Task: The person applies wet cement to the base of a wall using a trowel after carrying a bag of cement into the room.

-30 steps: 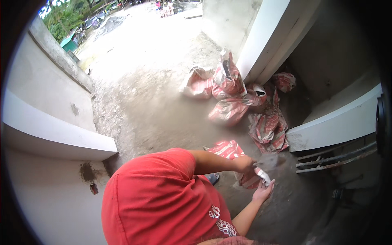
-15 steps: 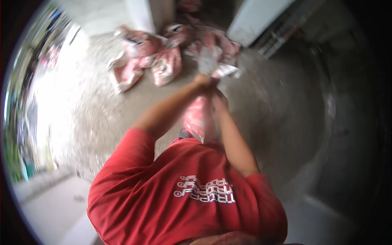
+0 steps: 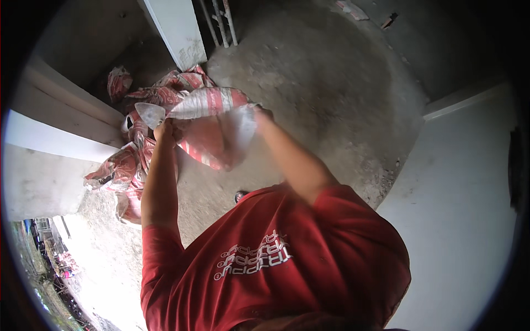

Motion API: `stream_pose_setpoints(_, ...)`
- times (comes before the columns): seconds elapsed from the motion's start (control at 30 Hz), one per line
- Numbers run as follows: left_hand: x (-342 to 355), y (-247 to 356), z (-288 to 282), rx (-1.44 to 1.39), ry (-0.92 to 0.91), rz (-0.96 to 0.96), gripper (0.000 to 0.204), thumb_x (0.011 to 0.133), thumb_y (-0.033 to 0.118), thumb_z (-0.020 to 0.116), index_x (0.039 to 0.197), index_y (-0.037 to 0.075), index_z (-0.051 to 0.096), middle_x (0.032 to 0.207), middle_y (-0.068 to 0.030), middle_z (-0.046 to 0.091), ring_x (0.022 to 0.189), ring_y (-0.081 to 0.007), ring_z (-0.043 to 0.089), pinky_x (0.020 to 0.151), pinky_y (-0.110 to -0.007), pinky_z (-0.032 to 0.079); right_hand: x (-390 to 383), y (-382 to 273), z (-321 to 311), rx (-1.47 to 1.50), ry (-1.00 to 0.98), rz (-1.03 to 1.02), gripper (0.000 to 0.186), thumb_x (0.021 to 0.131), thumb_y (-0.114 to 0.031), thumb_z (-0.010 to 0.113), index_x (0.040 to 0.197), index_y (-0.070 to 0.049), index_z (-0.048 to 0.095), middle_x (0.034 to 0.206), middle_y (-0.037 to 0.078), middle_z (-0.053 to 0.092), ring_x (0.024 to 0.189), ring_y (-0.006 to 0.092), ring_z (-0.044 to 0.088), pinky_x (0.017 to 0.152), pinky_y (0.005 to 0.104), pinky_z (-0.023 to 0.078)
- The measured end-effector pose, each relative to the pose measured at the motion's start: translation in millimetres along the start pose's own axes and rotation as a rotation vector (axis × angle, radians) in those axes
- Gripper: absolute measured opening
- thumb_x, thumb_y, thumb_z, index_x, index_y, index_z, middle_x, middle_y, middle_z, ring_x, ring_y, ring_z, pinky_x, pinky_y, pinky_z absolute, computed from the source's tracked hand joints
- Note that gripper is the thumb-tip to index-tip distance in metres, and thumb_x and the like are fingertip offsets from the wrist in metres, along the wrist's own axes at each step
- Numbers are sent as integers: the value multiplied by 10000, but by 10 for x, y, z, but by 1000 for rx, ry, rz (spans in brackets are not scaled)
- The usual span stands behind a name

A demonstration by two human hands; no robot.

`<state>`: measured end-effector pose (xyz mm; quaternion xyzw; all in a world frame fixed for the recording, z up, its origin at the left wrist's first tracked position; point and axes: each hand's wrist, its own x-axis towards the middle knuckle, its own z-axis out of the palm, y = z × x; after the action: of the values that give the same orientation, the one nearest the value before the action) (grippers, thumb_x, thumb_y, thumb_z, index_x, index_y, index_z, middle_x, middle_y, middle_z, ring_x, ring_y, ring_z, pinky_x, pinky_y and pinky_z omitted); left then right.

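Observation:
I hold a red-and-white striped paper sack (image 3: 207,144) stretched between my hands over the concrete floor. My left hand (image 3: 163,129) is closed on its left end, beside a pale, pointed flap (image 3: 150,113). My right hand (image 3: 260,115) grips the right end, its fingers partly hidden by the sack. The sack's right part is blurred. Crumpled red-and-white sacks (image 3: 116,169) lie in a heap behind and left of my left hand.
A white pillar (image 3: 175,34) and upright grey pipes (image 3: 220,22) stand at the back. White walls rise at left and right (image 3: 452,215). A bright outdoor opening is at the lower left. A flattened sack (image 3: 350,9) lies by the far wall.
My view has swung round to the right, toward the inner room. My hands have lifted the sack and moved apart, spreading it sideways where earlier they were close together at one end.

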<state>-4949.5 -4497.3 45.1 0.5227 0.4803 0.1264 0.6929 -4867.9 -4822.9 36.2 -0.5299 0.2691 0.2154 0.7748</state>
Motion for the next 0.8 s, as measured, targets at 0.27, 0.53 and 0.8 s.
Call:
stream_pose_setpoints(0.27,565,-290,699,431,-29,22,281,839,282,630,945,26,676,841,-112,649,673,-244,621,553,-355,490,342,-1048,-631,239,-645,316,338,1031,-282,437,1151,-34,632,1106,114,678,949,273,672,881,451,542)
stream_pose_setpoints(0.53,-1117,-554,3262,933,-205,945,560,762,361,767,1096,-61,611,987,-240,676,861,-353,674,726,-441,514,1572,-1810,-1984,-168,-373,-277,494,856,-477,699,1108,-53,723,1039,23,714,936,165,655,766,317,510)
stream_pose_setpoints(0.8,-1435,-723,5366,826,-549,927,413,889,396,631,999,-2,630,896,-257,671,883,-428,656,749,-475,502,1739,-2960,-3071,-548,-89,-278,722,752,-681,701,973,5,743,972,175,723,842,258,677,794,379,513)
